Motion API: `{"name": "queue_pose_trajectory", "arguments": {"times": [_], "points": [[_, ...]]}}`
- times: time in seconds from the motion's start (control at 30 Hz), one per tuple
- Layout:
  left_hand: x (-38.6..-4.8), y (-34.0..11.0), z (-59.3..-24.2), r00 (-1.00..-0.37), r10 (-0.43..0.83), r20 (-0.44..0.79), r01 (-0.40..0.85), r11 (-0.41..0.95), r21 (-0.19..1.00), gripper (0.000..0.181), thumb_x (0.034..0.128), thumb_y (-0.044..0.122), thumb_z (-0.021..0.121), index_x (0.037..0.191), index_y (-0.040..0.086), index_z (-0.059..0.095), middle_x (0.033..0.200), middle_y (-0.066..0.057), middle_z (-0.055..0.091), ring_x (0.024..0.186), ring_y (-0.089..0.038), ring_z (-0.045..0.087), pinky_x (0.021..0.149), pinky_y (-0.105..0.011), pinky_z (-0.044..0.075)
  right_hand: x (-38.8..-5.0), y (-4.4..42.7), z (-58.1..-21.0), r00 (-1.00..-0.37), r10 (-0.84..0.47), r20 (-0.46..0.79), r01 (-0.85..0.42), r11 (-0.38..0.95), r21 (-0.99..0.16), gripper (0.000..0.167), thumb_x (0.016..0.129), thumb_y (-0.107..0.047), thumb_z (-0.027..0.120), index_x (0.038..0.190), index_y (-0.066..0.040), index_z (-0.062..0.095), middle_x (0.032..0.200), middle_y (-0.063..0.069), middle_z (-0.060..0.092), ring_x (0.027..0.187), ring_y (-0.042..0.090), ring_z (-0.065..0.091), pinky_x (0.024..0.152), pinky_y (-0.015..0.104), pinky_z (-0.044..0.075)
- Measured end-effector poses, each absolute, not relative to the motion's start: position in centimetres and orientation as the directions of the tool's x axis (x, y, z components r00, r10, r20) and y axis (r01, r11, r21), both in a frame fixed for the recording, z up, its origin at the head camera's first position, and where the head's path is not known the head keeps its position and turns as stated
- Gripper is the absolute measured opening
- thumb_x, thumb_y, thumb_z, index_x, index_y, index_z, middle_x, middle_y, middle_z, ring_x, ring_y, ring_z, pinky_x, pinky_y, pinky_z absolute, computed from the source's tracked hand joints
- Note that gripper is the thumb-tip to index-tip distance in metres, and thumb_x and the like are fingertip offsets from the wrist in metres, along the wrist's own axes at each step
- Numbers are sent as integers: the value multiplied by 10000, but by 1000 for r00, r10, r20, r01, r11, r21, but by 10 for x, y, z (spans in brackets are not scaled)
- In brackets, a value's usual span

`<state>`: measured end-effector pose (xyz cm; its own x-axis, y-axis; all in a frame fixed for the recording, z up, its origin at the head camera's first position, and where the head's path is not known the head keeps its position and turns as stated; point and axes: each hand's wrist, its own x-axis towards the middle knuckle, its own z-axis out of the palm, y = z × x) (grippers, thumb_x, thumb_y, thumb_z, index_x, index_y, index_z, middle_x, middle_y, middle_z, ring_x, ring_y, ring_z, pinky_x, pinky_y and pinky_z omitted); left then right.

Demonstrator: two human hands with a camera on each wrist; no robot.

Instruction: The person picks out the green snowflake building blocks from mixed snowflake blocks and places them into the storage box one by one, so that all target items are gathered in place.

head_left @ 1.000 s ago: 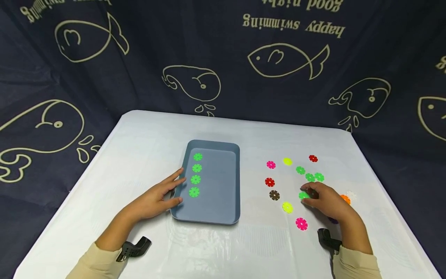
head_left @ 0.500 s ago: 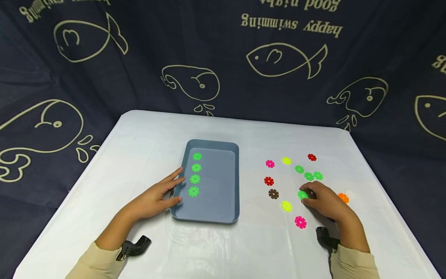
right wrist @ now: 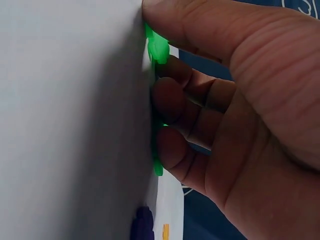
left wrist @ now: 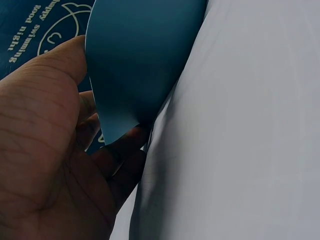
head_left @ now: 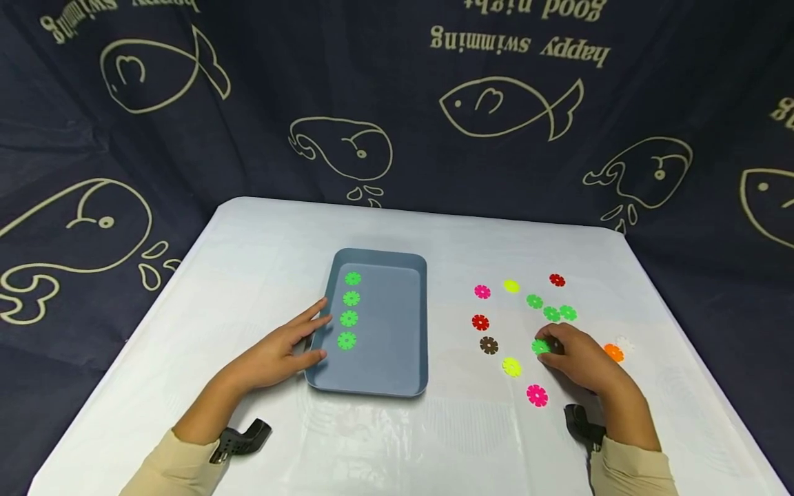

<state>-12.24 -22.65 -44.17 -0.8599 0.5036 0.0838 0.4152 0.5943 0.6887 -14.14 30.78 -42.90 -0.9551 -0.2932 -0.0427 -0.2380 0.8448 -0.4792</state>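
Note:
A grey-blue tray point(head_left: 387, 331) lies on the white table, with a column of green snowflake discs point(head_left: 349, 318) along its left side. My left hand point(head_left: 279, 351) holds the tray's left side. In the left wrist view the thumb lies against the tray wall point(left wrist: 145, 55), with other fingers curled at its lower edge. To the right, my right hand point(head_left: 583, 355) pinches a green snowflake disc point(head_left: 540, 346) between thumb and index finger, low at the tabletop. The right wrist view shows that disc point(right wrist: 159, 48) edge-on; the remaining fingers are curled near the table.
Loose discs surround the right hand: green point(head_left: 551, 314), red point(head_left: 480, 322), brown point(head_left: 489, 345), yellow point(head_left: 511, 367), pink point(head_left: 537, 395) and orange point(head_left: 614, 353). A purple disc point(right wrist: 143, 225) shows in the right wrist view. A dark fish-print cloth point(head_left: 397, 83) hangs behind the table.
The right hand has shifted very slightly at the green disc, and the purple disc beneath the wrist is now covered in the head view. The left hand and tray stay put.

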Motion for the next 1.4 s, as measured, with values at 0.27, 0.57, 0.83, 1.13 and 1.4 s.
{"name": "queue_pose_trajectory", "arguments": {"times": [0.27,0.57,0.83,1.13,1.4], "points": [[-123,-229,-440,-867,491,88,408,597,691,685,965,409,655,1519,85,416,1657,17,142,1483,-262,201,1127,-532,283,-148,305,-428,-952,-304,-27,-254,838,-482,256,842,-45,762,1060,-49,628,917,18,576,888,227,523,804,442,473],[-122,-226,-441,-862,495,110,428,594,681,681,969,389,655,1515,63,413,1655,-29,155,1478,-298,211,1109,-565,290,-147,305,-426,-959,-281,-46,-226,850,-476,259,838,-47,764,1053,-58,621,867,8,566,862,224,530,782,428,483],[-123,-225,-441,-857,505,99,423,582,695,680,971,394,651,1518,70,409,1657,-16,145,1484,-273,195,1124,-541,281,-145,308,-428,-958,-281,-48,-228,856,-463,268,838,-83,777,1062,-42,637,879,3,566,854,215,520,771,424,478],[-123,-225,-442,-855,509,93,423,584,693,680,971,409,646,1517,76,414,1657,4,145,1484,-250,196,1127,-521,285,-142,308,-430,-955,-296,-25,-254,857,-448,299,823,-70,773,1092,-3,660,961,43,610,891,239,539,830,479,483],[-124,-225,-443,-855,511,91,428,595,680,689,969,438,637,1521,93,412,1658,3,141,1483,-251,200,1124,-524,291,-140,310,-432,-954,-300,-21,-259,855,-449,330,823,-75,759,1130,9,669,1060,107,636,946,272,562,873,510,475]]}}
